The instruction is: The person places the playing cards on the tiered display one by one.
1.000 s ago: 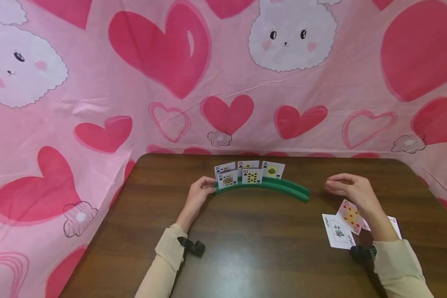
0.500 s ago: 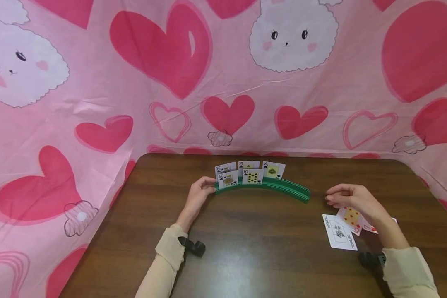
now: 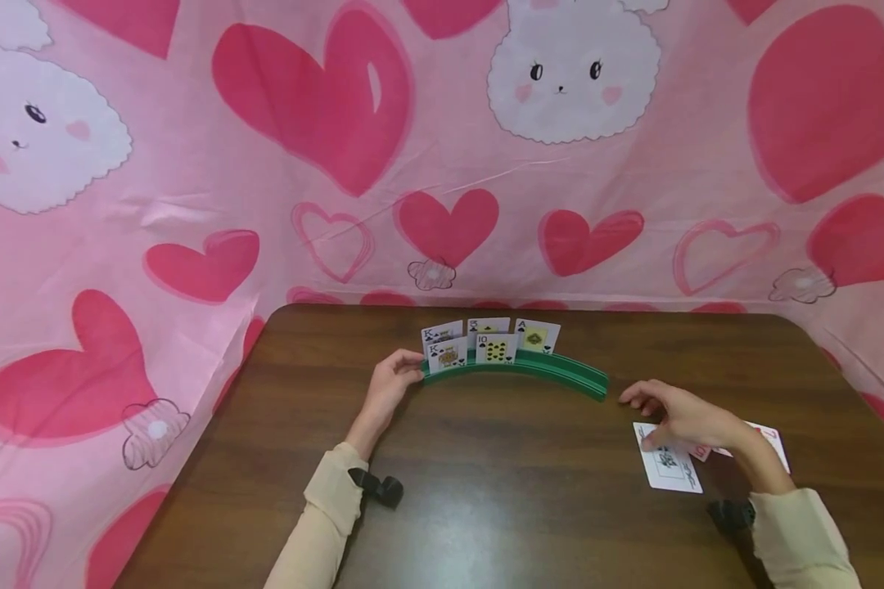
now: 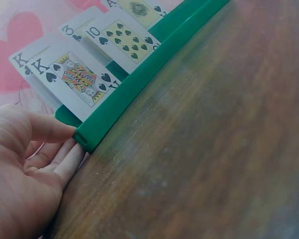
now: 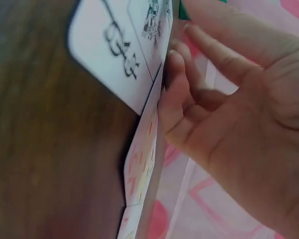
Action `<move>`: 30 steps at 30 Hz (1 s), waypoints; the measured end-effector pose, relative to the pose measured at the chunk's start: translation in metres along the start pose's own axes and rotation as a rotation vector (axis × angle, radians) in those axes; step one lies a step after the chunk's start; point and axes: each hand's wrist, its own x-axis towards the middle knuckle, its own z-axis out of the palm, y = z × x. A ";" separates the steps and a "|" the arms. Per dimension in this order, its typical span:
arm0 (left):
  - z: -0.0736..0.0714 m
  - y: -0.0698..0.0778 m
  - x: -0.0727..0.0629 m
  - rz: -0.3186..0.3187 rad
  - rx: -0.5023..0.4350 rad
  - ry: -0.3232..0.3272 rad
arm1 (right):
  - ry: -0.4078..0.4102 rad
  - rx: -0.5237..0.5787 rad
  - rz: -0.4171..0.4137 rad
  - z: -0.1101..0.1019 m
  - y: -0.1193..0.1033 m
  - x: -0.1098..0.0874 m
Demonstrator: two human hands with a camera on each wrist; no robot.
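Note:
My left hand [image 3: 385,393] pinches the left end of a curved green playing card holder [image 3: 560,370] between thumb and fingers, as the left wrist view also shows. Several cards stand in its slots: a king of spades [image 3: 448,357] before another king, a ten of spades [image 3: 496,350] before a three, and an ace [image 3: 536,338]. To the right, my right hand [image 3: 700,421] hovers over a joker card [image 3: 670,476] lying face up, its thumb over the card's upper part. The fingers are loosely bent, with nothing seen between them.
Red-suited cards lie fanned under and beside my right hand, among them a seven [image 3: 773,442], partly hidden. All stands on a brown wooden table [image 3: 486,507]. A pink heart-patterned cloth [image 3: 597,180] hangs behind and at the left.
The right hand has come lower and a little to the left, from above the red cards to over the joker, its thumb now spread from the fingers. My left hand stays put.

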 end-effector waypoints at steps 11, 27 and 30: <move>-0.003 -0.001 0.001 -0.016 0.015 -0.022 | 0.109 -0.264 0.218 -0.002 -0.003 0.014; -0.002 0.000 0.002 -0.003 0.009 -0.004 | 0.075 -0.228 0.172 -0.005 -0.006 0.016; -0.001 -0.001 0.002 -0.003 0.015 -0.006 | 0.101 -0.176 0.143 -0.005 -0.006 0.017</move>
